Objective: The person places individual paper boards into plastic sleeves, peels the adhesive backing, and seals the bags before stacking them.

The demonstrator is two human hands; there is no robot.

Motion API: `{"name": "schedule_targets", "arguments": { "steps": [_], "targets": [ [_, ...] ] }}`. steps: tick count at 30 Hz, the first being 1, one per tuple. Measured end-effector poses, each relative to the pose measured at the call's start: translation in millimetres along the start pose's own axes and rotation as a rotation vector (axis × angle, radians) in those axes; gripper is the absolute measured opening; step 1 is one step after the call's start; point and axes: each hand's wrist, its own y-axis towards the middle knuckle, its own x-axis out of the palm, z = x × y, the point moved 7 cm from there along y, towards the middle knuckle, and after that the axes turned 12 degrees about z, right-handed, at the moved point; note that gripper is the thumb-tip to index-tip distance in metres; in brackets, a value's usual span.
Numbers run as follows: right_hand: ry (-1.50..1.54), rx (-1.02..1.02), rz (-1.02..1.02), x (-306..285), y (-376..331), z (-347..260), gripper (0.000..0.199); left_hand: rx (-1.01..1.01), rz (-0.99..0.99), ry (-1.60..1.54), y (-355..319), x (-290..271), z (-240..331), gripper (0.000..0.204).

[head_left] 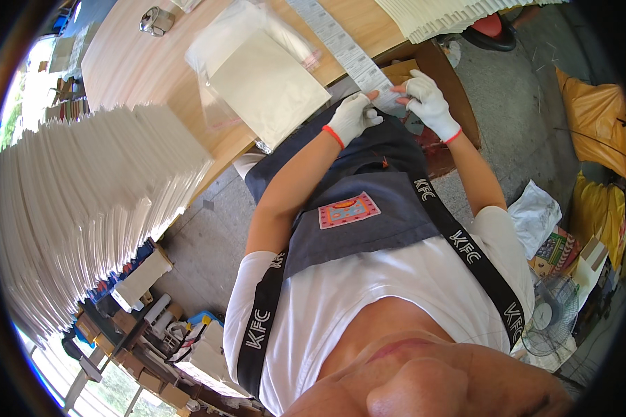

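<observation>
A long strip of printed white labels (344,52) runs across the table and down over its near edge, between my hands. My left hand (351,119), in a white glove with a red cuff and bare fingertips, is closed at the strip's left side, with the thumb on its edge and the other fingers curled. My right hand (431,105), gloved alike, is at the strip's right side. Its fingers are apart, and the bare tips of thumb and forefinger touch or nearly touch the labels. Left of the strip lies a stack of cream flat pieces (268,87) on clear plastic bags (219,35).
A tall stack of white packets (97,201) stands at the left, and another white stack (431,17) at the far right. A metal tape roll or dispenser (156,22) sits on the wooden table (129,62). Below my right hand is an open brown box (459,83). Yellow sacks (595,118) and a fan (553,313) stand right.
</observation>
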Motion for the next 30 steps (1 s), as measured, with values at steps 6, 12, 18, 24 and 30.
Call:
{"name": "schedule_targets", "arguments": {
  "steps": [6,12,18,24,30],
  "targets": [
    [-0.248,-0.51,0.127,-21.0,20.7,-69.3,0.016,-0.082,0.134,0.05,10.4,4.6,-6.7,0.016],
    [0.164,0.104,-0.052,65.9,126.8,-55.0,0.019,0.025,-0.166,0.192,-17.0,-48.0,-15.5,0.043],
    [0.071,0.078,-0.293,196.2,228.9,-64.9,0.019,0.085,0.142,-0.48,-64.7,-156.0,-24.9,0.042],
    [-0.272,-0.149,-0.038,227.2,249.2,-65.4,0.022,0.432,0.471,-0.651,-96.2,-207.4,10.1,0.013],
    [-0.038,0.14,-0.148,126.8,198.8,-92.0,0.039,0.758,0.383,-0.394,-158.8,-181.6,87.4,0.005]
  ]
}}
